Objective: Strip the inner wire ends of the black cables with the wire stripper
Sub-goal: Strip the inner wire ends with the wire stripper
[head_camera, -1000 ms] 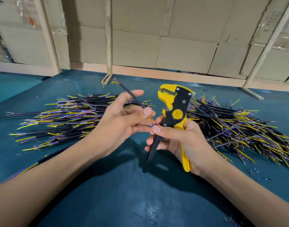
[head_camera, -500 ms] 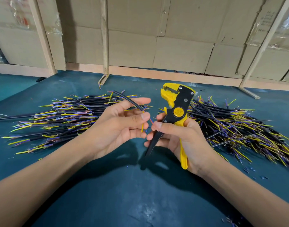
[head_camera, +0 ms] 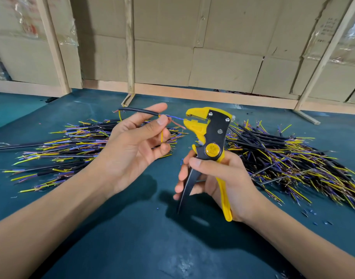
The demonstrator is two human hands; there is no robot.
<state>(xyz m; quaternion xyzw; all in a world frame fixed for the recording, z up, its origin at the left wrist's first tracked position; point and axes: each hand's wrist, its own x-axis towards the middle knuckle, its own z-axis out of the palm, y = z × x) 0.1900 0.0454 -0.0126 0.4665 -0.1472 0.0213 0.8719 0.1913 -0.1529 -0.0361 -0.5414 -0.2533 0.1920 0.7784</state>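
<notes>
**Blue wire points at the stripper's mouth**

The left hand pinches a black cable lying left to right; its blue wire reaches right, just beside the wire stripper, gripped upright by the right hand.

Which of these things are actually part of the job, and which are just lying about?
In the job:
- cable, pinched in the left hand
- stripper, gripped by the right hand
- left cable pile
- right cable pile

Lying about:
- insulation bits on the mat
- cardboard wall
- wooden posts
</notes>
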